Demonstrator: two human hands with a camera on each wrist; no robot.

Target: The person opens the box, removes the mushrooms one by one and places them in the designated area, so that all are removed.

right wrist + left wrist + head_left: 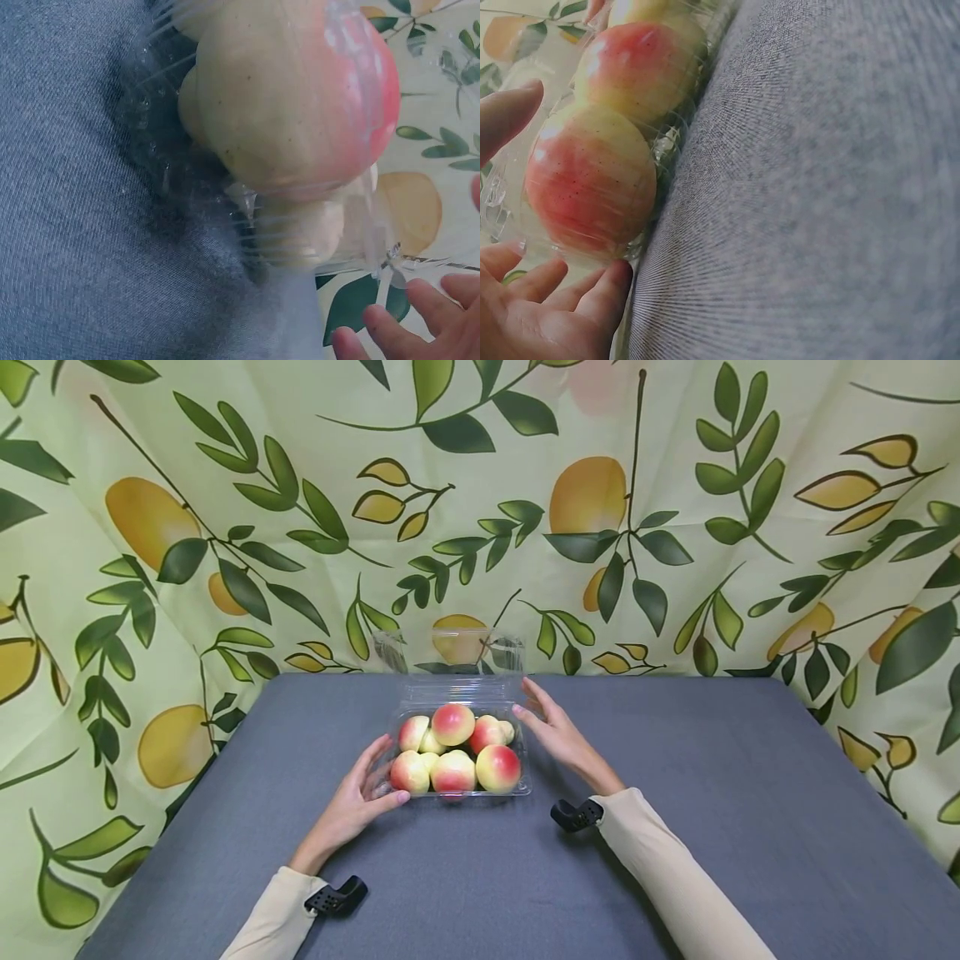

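Note:
A clear plastic clamshell box point(525, 781) stands on the table with its transparent lid point(465, 689) raised at the back. Several red-and-yellow peaches point(498, 767) fill it in two rows, one resting higher at the back. At the box's left end is my left hand point(356, 802), thumb by the front corner and fingers along the side. In the left wrist view those fingertips point(615, 279) reach the plastic beside the end peach point(592, 180), with the thumb held apart. My right hand point(558, 735) has its fingers extended at the back right corner, close to the lid hinge.
A grey cloth covers the table point(712, 827). Behind it hangs a leaf-and-fruit patterned curtain point(495, 468), close to the raised lid. Each wrist carries a black strap mount point(577, 815).

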